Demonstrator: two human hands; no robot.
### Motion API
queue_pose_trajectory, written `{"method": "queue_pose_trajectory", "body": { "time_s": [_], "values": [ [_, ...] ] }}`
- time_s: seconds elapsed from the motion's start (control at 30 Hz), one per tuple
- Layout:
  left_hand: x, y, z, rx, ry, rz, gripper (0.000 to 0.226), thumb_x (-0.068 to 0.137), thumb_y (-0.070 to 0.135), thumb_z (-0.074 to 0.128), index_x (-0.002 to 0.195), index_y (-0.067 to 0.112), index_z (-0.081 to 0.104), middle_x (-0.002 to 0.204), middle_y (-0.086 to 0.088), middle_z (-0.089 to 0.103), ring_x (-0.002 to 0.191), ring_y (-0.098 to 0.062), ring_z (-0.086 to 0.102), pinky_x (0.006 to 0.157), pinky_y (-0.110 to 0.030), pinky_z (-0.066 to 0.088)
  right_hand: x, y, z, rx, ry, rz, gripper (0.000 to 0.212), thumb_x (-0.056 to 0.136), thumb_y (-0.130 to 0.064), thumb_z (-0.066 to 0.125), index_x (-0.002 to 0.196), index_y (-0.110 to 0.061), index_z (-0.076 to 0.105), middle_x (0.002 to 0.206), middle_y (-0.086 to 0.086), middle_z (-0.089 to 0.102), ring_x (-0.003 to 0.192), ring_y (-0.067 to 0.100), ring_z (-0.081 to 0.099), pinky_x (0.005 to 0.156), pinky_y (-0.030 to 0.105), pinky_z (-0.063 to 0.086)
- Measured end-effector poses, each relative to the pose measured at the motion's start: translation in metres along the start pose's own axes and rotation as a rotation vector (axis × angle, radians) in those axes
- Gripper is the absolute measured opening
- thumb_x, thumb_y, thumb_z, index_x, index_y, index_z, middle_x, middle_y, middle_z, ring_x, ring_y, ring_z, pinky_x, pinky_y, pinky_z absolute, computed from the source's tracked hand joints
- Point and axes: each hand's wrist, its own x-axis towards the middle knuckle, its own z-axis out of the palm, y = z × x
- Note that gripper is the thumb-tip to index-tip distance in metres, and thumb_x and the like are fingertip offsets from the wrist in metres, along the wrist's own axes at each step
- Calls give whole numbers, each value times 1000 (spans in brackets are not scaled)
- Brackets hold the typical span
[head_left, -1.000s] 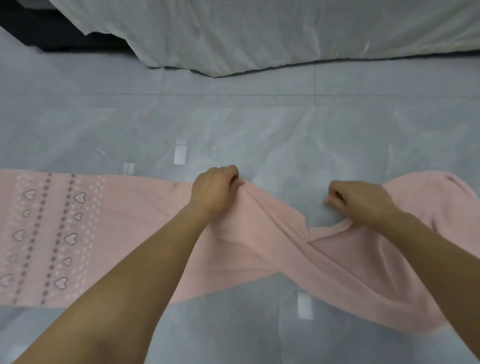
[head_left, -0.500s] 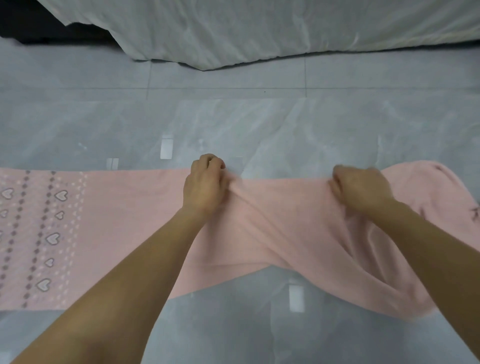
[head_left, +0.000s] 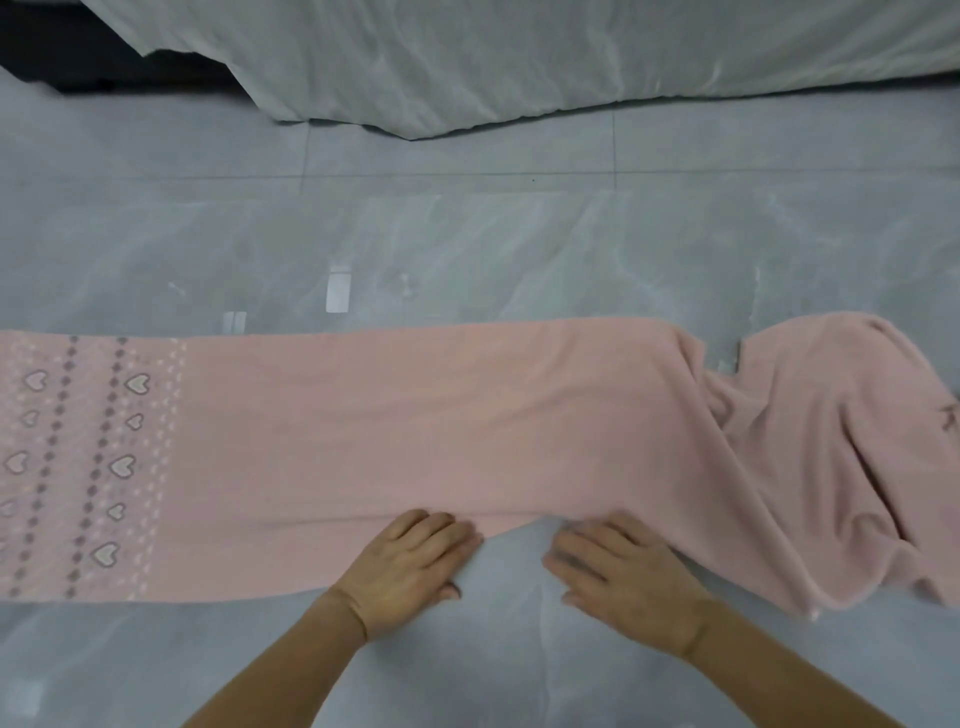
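Both forearms enter from the bottom edge of the frame, cut off above the wrist; the left hand (head_left: 410, 569) lies flat at lower centre, its grip wide, straight fingers resting on the near hem of the pink towel (head_left: 415, 431); the right hand (head_left: 626, 579) lies just beside it, also wide and holding nothing, fingertips at the hem, though whether they sit on the cloth or slip under it is hard to make out. The towel stretches across the middle of the frame on the grey floor (head_left: 467, 249); its heart-patterned band (head_left: 93, 462) runs off the left edge; its right end is bunched in folds and cut by the right edge. Beyond, a white sheet (head_left: 519, 57) hangs to the floor along the top; a dark gap (head_left: 78, 57) at upper left shows no detail.
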Motion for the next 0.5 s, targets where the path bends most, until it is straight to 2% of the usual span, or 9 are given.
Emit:
{"method": "queue_pose_trajectory", "body": {
  "time_s": [0.03, 0.1, 0.2, 0.33, 0.4, 0.5],
  "values": [
    [0, -3, 0, 11, -27, -27, 57, 86, 57, 43, 127, 19, 53, 124, 0, 61, 113, -19, 46, 99, -35, 33, -9, -5, 7, -26, -45, -25, 33, 84, -47, 55, 107, -24, 62, 106, -2, 67, 96, 20, 55, 86, 37, 37],
    [4, -7, -2, 0, -14, -75, 57, 85, 57, 46, 126, 19, 55, 123, 0, 62, 111, -19, 46, 96, -34, 34, -16, -6, 19, -26, -89, 75, 38, 82, -48, 54, 109, -22, 64, 108, -2, 67, 99, 19, 55, 89, 36, 36],
    [16, -8, -8, -56, 90, -123, 33, 88, 41, 53, 111, 20, 64, 112, 2, 66, 101, -18, 51, 86, -31, 38, -6, -2, 26, 6, -77, 236, 42, 82, -47, 52, 111, -20, 65, 112, 1, 67, 99, 19, 62, 92, 35, 36],
    [27, -7, -12, -80, 120, -147, 12, 84, 25, 55, 88, 18, 64, 103, 3, 68, 94, -19, 51, 81, -29, 39, 19, -14, 25, 61, -75, 292, 44, 81, -49, 51, 111, -19, 63, 109, 1, 67, 97, 20, 63, 90, 35, 37],
    [26, -4, -15, -109, 81, -177, 15, 82, 20, 52, 88, 16, 65, 102, 2, 69, 95, -17, 50, 81, -28, 39, 30, -31, 26, 111, -74, 290, 46, 79, -48, 50, 112, -19, 64, 111, 1, 68, 99, 19, 64, 93, 35, 36],
    [16, 3, -21, -229, -15, -243, 28, 84, 21, 45, 102, 14, 66, 106, 2, 69, 100, -13, 51, 88, -23, 38, 51, -56, 30, 205, -50, 320, 48, 78, -44, 48, 115, -17, 63, 117, -1, 66, 106, 15, 58, 97, 30, 36]
  ]
}}
